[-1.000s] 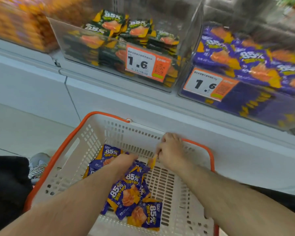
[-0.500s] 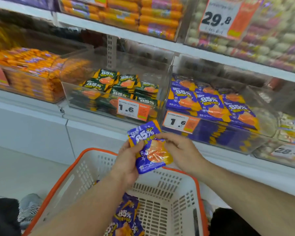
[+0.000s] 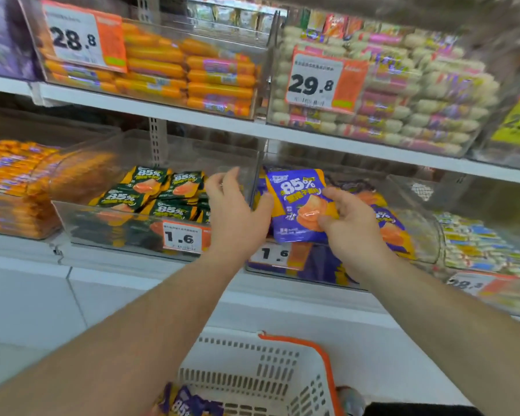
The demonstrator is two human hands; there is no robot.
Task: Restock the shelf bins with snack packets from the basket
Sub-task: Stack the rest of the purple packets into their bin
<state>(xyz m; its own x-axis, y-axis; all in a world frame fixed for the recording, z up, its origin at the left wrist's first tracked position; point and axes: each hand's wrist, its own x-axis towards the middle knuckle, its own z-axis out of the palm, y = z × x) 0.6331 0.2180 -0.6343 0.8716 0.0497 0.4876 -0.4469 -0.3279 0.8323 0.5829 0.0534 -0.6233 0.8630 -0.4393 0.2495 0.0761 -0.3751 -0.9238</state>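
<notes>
The right hand [image 3: 353, 228] is gripping a purple snack packet [image 3: 297, 205] at centre frame, its fingers [image 3: 327, 219] curling over the packet's right edge and orange lower corner while the thumb is lying across the front. The left hand [image 3: 237, 214] is hovering just left of the packet with its fingers [image 3: 222, 183] spread and relaxed, grasping nothing; its thumb is pointing toward the packet's left edge, and whether it is touching cannot be told.

The packet is hanging upright in front of the clear purple-packet bin [image 3: 415, 211] on the lower shelf, right of centre, overlapping that bin's front rim. Open room is showing above the stacked purple packets inside, under the upper shelf board [image 3: 192, 115]. The clear divider wall between this bin and the green-packet bin [image 3: 108, 223] is standing directly behind the left hand.

A 1.6 price tag [image 3: 182, 237] is sitting on the green bin's front, and another is partly hiding behind the left wrist. At the bottom centre, the white basket [image 3: 252, 370] with an orange rim is holding more purple packets [image 3: 189, 403]. Orange sausages [image 3: 189, 70] are filling the bin in the upper left.
</notes>
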